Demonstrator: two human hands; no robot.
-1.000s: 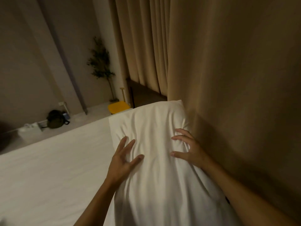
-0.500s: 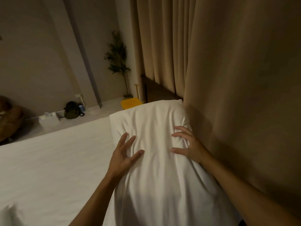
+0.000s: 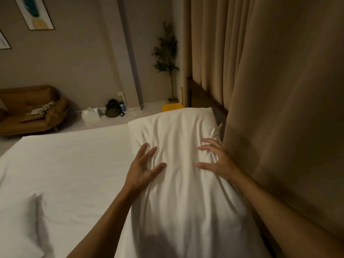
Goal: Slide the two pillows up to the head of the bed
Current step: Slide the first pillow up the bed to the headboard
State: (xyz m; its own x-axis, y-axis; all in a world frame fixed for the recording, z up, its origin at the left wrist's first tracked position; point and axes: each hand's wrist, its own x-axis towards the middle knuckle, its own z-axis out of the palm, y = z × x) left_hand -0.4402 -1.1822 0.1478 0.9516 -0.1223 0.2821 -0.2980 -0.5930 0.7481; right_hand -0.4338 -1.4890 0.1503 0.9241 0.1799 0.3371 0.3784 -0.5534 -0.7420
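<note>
A long white pillow (image 3: 178,131) lies along the right side of the bed (image 3: 74,161), close to the beige curtain. My left hand (image 3: 141,168) rests on its left flank with fingers spread. My right hand (image 3: 217,161) presses on its right side, fingers spread and slightly curled into the fabric. Both hands sit flat on the pillow, holding nothing inside them. A second white pillow (image 3: 16,226) shows at the lower left edge, partly cut off by the frame.
A beige curtain (image 3: 279,90) hangs along the right, with a dark wooden headboard (image 3: 204,97) under it. Beyond the bed stand a yellow object (image 3: 171,107), a potted plant (image 3: 166,58), a dark bag (image 3: 112,108), a white box (image 3: 91,116) and a brown sofa (image 3: 31,110).
The view has swung left and up, bringing the sofa, wall pictures and the second pillow into sight. Both hands stay pressed on the pillow in nearly the same spots.
</note>
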